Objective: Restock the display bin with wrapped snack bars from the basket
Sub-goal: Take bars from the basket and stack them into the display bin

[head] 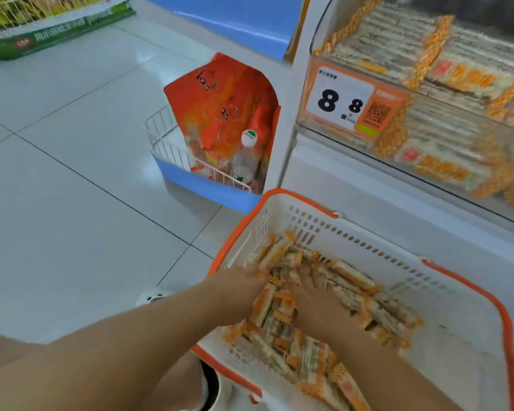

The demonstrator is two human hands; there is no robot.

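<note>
A white plastic basket (368, 241) with an orange rim sits low in front of me, holding a heap of wrapped snack bars (353, 280) in orange and white wrappers. Both my hands are down in that heap. My left hand (238, 292) pushes into the bars from the left, and its fingertips are buried among them. My right hand (318, 304) lies on top of the pile with its fingers spread over the wrappers. The clear display bin (318, 54) stands up and to the right, partly filled with the same bars.
A price tag (343, 103) reading 8 8 is stuck on the bin's front left. Left of the white cabinet, a wire rack (166, 143) holds orange bags (226, 99) and a water bottle (247, 155). A green-fronted display (57, 28) stands far left on the tiled floor.
</note>
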